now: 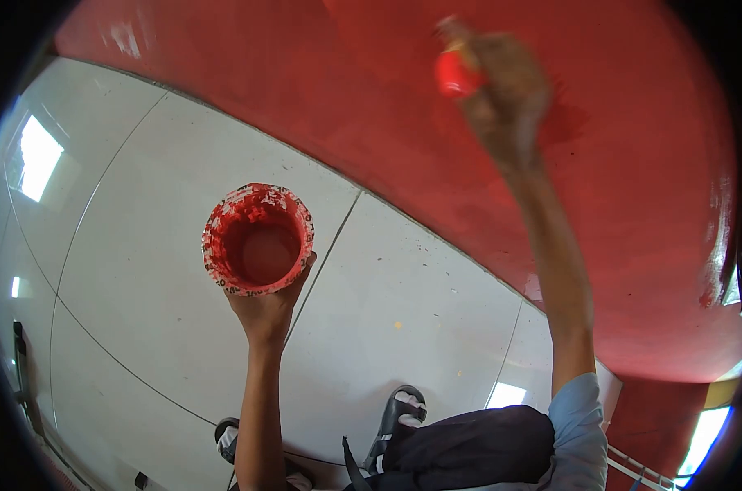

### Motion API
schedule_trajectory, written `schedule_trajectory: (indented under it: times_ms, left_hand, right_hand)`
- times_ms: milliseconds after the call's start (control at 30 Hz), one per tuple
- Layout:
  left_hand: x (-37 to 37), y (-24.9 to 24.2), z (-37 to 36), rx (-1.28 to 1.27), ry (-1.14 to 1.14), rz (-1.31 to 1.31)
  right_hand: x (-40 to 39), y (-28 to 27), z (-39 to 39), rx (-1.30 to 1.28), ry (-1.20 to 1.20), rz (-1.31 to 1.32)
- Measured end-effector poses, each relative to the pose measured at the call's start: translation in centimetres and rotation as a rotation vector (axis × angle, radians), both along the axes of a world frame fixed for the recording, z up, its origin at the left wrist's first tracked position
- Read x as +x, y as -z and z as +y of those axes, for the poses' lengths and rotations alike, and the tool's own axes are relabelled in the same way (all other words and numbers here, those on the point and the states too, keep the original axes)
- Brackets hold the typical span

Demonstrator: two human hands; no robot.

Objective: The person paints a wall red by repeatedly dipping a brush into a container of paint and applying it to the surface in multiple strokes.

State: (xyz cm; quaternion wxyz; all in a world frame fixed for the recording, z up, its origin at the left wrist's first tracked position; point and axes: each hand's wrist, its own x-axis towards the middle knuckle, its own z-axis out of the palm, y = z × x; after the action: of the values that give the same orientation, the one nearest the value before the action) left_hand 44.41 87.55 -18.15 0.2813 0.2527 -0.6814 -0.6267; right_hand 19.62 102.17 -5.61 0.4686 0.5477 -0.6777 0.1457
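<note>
My left hand (266,315) is wrapped round the lower side of a round paint tub (215,245), holding it upright over the floor. Red paint (271,252) lies in the bottom of the tub, and red smears cover its inner wall and printed rim. Up at the red wall (403,123), my right hand (514,86) is closed on a paintbrush (459,75) with a bright red part. Motion blurs this hand and the brush, and the fingers partly hide the handle. Darker, wet-looking red shows on the wall around the hand.
Pale glossy tiles (142,245) meet the wall along a slanting edge. My feet in dark sandals (385,425) stand on the tiles, below a bent knee (485,446). A white rack-like frame (637,470) is at the lower right. Dark objects (20,360) lie along the left edge.
</note>
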Motion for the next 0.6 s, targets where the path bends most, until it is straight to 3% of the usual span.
schedule_trajectory:
  times_ms: [100, 167, 233, 333, 400, 467, 567, 600]
  left_hand:
    - [-0.5, 0.0, 0.0, -0.033, -0.033, 0.021]
    - [-0.6, 0.3, 0.1, -0.075, -0.048, 0.052]
    - [-0.6, -0.1, 0.5, -0.092, -0.072, 0.059]
    - [-0.4, 0.2, 0.5, -0.089, -0.057, 0.077]
    - [-0.4, 0.2, 0.4, -0.078, -0.058, 0.074]
    - [-0.3, -0.5, 0.6, -0.074, -0.071, 0.047]
    - [-0.3, -0.5, 0.5, -0.099, -0.063, 0.066]
    - [-0.3, -0.6, 0.5, -0.099, -0.061, 0.061]
  right_hand:
    - [1.8, -0.8, 0.5, -0.010, 0.188, 0.165]
    - [1.7, 5.7, 0.9, 0.220, 0.127, -0.077]
    - [1.4, 12.9, 1.6, 0.493, 0.034, -0.129]
    - [3.3, 14.3, 1.7, 0.619, 0.091, -0.431]
    - [1.0, 9.5, 1.3, 0.301, 0.014, -0.321]
    - [-1.5, 3.9, 0.8, -0.109, -0.233, -0.078]
    - [1.4, -0.7, 1.4, -0.164, 0.150, 0.188]
    - [1.9, 0.5, 1.4, -0.067, 0.156, 0.099]
